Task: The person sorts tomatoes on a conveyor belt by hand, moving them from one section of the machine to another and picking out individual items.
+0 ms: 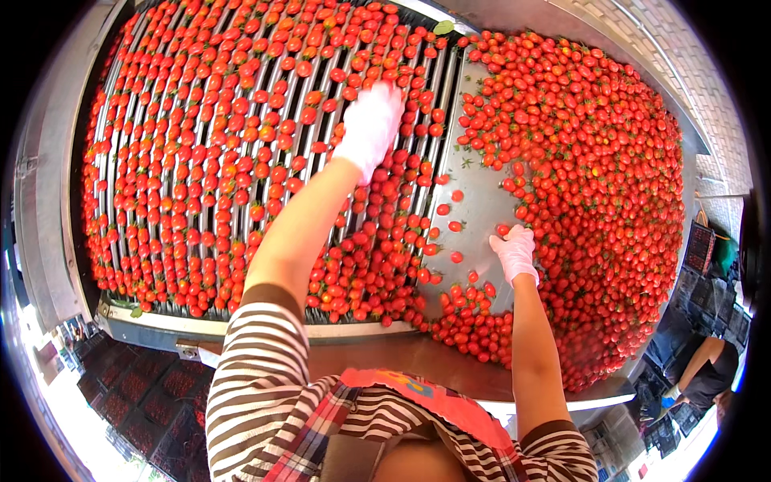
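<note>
My left hand (370, 129), in a pale thin glove, is stretched out over the metal rollers (293, 126) of a roller conveyor. It is blurred, and its fingers are too unclear to show whether they hold anything. Small red cherry tomatoes (241, 106) lie on the rollers all around it. My right hand (515, 250), gloved in pale pink, is low over a smooth metal plate (476, 211), at the edge of a large heap of cherry tomatoes (602, 181). One tomato (503, 229) shows beside its fingertips; whether they grip it is hidden.
A metal rim (361, 329) borders the conveyor in front of me. Green leaves lie at the conveyor's far edge (444, 27) and near left corner (136, 312). Dark crates of tomatoes (144, 385) stand on the floor at left. Another person (702, 367) bends over at lower right.
</note>
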Tool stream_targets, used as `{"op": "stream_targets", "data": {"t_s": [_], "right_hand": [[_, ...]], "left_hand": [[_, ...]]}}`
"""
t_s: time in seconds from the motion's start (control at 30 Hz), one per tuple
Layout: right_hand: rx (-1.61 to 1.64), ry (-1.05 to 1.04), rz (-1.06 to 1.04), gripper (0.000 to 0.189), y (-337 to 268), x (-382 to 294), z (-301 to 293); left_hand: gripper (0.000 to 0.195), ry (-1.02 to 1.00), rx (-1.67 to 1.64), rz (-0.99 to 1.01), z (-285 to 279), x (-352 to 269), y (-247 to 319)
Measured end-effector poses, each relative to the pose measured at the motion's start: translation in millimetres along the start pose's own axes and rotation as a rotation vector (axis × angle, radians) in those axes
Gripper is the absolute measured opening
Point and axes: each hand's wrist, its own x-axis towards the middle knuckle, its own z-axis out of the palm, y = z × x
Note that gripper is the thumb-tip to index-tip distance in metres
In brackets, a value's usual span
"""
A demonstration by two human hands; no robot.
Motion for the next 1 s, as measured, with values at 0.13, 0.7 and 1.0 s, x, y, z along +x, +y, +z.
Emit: {"op": "stream_targets", "data": {"t_s": [0.13, 0.7, 1.0], "right_hand": [[0.009, -0.086, 0.053, 0.052, 3, 18, 15], [0.18, -0.058, 0.057, 0.038, -12, 8, -3], [0.244, -0.03, 0.009, 0.039, -18, -1, 4]], "left_hand": [[0.027, -0.289, -0.044, -0.249, 47, 102, -16], [0.043, -0.52, 0.476, -0.28, 67, 136, 59], [0.018, -0.426, 0.661, -0.317, 95, 79, 25]]}}
